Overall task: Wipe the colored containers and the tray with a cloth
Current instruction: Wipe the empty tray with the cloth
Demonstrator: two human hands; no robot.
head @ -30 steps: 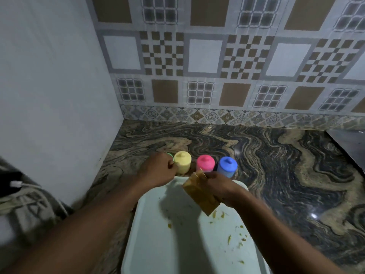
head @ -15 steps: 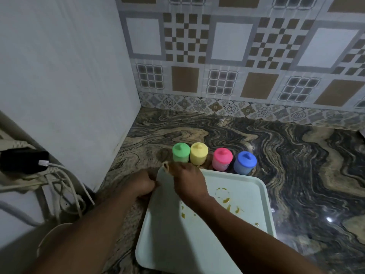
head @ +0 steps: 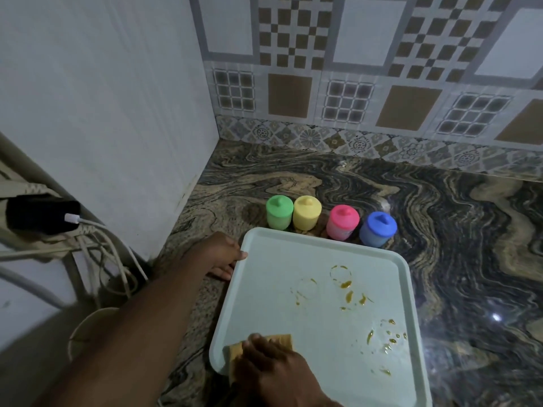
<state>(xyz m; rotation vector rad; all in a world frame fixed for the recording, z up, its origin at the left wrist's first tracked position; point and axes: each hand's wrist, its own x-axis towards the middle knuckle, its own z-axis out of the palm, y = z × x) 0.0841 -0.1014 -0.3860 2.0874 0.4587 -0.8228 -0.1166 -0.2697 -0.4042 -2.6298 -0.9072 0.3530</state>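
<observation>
A pale tray (head: 390,261) lies on the marbled counter, with yellow-brown stains and ring marks on its middle and right side. Behind its far edge stand a green container (head: 279,212), a yellow container (head: 306,213), a pink container (head: 343,222) and a blue container (head: 377,229) in a row. My left hand (head: 219,254) grips the tray's far left corner, thumb on the rim. My right hand (head: 273,368) presses a tan cloth (head: 283,339) flat on the tray's near left corner.
A white side wall (head: 117,113) rises on the left and a tiled wall (head: 367,69) at the back. Left of the counter edge hang white cables (head: 100,254) and a black plug block (head: 41,214). The counter (head: 455,215) stretches to the right.
My right hand has slid the cloth from the tray's far left corner down to its near left corner. My left hand now holds the tray's rim. The view has shifted closer.
</observation>
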